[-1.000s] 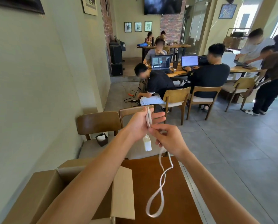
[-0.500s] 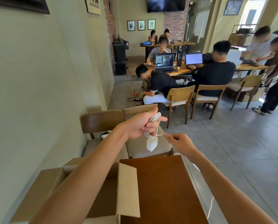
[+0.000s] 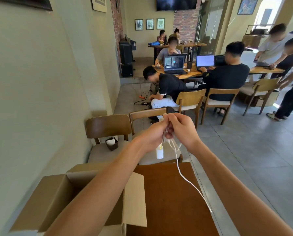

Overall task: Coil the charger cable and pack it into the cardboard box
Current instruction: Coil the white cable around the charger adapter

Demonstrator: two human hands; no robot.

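Note:
A white charger cable [image 3: 181, 174] is held up above the far end of the brown table [image 3: 173, 201]. My left hand [image 3: 155, 135] grips the bundled loops, and the white charger block [image 3: 159, 151] dangles just below it. My right hand [image 3: 182, 129] is closed on the cable right against the left hand. A loose tail runs down and to the right, ending near the table's right edge. The open cardboard box [image 3: 60, 198] sits at the lower left, under my left forearm, flaps up.
Two wooden chairs [image 3: 108, 128] stand beyond the table against the wall; a small dark holder [image 3: 111, 143] rests on one seat. Several people sit at laptops at tables farther back. Tiled floor lies to the right.
My right hand has swung back up to meet the left hand, laying another turn of cable on the bundle. The hanging tail is shorter than a second ago.

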